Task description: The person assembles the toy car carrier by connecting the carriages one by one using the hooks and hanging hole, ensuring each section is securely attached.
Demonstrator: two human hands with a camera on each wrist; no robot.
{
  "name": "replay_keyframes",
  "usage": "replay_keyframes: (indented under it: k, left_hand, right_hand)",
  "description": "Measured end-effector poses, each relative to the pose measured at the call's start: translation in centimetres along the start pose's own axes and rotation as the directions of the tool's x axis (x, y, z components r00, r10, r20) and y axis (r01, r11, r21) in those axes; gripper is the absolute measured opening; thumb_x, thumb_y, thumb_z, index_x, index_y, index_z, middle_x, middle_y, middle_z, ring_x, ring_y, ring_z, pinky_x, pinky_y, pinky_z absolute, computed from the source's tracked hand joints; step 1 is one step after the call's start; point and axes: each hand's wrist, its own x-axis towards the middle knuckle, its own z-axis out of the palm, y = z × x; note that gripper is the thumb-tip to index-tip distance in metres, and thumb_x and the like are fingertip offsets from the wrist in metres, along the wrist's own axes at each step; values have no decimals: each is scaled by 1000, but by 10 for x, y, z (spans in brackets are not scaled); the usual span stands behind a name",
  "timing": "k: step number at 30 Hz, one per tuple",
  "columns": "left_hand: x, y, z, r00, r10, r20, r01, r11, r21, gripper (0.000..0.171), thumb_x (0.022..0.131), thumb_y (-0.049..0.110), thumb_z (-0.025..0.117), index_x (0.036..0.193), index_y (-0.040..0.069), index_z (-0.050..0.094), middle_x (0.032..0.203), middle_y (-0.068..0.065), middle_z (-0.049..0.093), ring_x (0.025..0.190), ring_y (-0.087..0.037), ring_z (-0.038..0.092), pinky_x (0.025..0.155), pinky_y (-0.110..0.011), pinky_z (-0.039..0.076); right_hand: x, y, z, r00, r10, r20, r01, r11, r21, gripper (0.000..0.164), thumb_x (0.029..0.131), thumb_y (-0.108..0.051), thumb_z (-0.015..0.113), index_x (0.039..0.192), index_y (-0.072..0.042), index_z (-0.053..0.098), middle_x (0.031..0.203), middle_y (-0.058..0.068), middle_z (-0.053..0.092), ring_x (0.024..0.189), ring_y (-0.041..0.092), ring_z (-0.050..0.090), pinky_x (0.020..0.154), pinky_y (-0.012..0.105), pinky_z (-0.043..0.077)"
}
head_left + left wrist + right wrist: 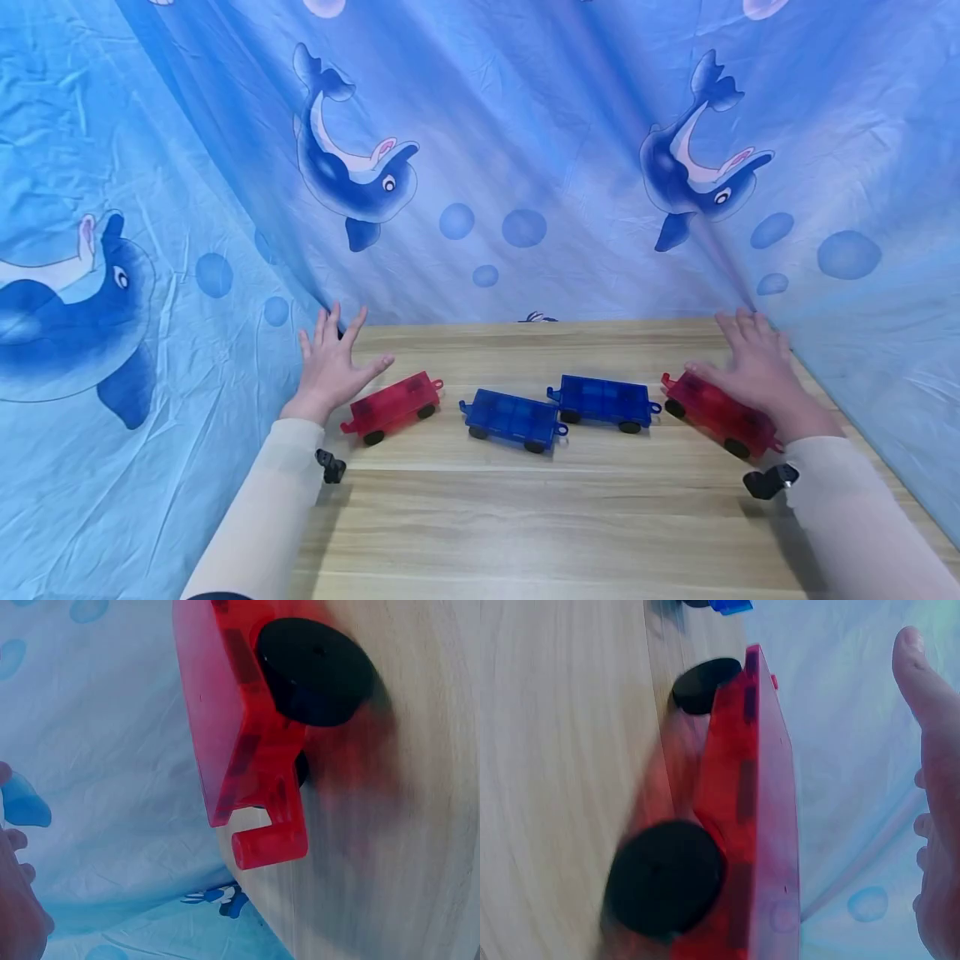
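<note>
Four flat toy train cars with black wheels, hooks and rings would be a row here: a red toy train car (396,405) on the left, two blue ones, the left blue car (513,418) and the right blue car (604,402), then another red car (716,410) on the right. My left hand (333,371) spreads its fingers just beyond the left red car, holding nothing. Over the far side of the right red car hovers my right hand (761,375), fingers straight, apart from it in the right wrist view. The blue cars' adjoining ends lie close; whether they are hooked I cannot tell.
The cars stand on a wooden table (525,533). Blue cloth with dolphins (480,150) hangs behind the table and along both sides, close to the hands.
</note>
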Motion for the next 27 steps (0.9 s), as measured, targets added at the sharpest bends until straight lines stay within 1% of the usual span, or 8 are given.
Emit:
replay_keyframes:
  k: [5,9,12,16,19,22,27]
  left_hand:
    - [-4,1,1,1000,0,-3,0,1000,-21,101,90,78,60,169,29,23,174,-19,3,159,-45,-3,117,-76,-10]
    - [-6,1,4,1000,-3,-11,2,999,-37,100,90,77,61,169,30,23,174,-18,5,158,-46,2,117,-76,-7]
    - [-9,2,5,1000,-7,-10,6,998,-61,100,89,76,63,169,32,22,174,-17,7,157,-47,6,119,-74,-5]
    - [-12,3,7,1000,-14,5,15,995,-95,100,89,76,64,169,34,21,174,-17,9,158,-45,6,121,-71,-4]
    - [-14,3,9,1000,-11,2,11,994,-108,99,90,75,65,169,33,22,174,-17,11,158,-44,7,121,-71,-2]
    - [-15,5,11,1000,-4,-11,2,993,-115,98,89,73,67,168,32,25,173,-18,14,157,-45,11,121,-71,2]
    - [-17,9,16,1000,-2,-15,0,992,-128,100,88,71,70,168,34,23,172,-20,16,155,-49,16,120,-73,8]
  right_hand:
    - [0,-10,4,1000,-7,2,7,1000,29,112,92,-66,67,168,-5,11,170,31,-4,155,52,-14,112,75,-19]
    - [-1,-21,4,1000,-2,11,2,998,69,111,93,-65,68,168,-5,12,171,29,-3,155,53,-9,114,77,-13]
    - [-1,-29,5,1000,-9,7,8,996,91,109,93,-63,69,168,-5,14,170,31,3,155,55,-1,115,77,-10]
    - [0,-36,11,999,-30,-10,31,994,100,107,93,-62,71,166,-2,21,168,33,14,154,54,9,117,74,-11]
    - [0,-41,18,999,-39,-17,40,994,100,107,92,-63,71,165,-2,23,167,32,17,155,52,12,118,72,-11]
    - [1,-46,24,999,-44,-18,46,992,115,105,92,-63,70,165,-3,24,167,32,20,155,51,12,119,72,-8]
    - [2,-58,32,999,-45,-14,46,987,153,104,92,-62,72,166,-5,26,166,32,22,152,55,17,119,74,-3]
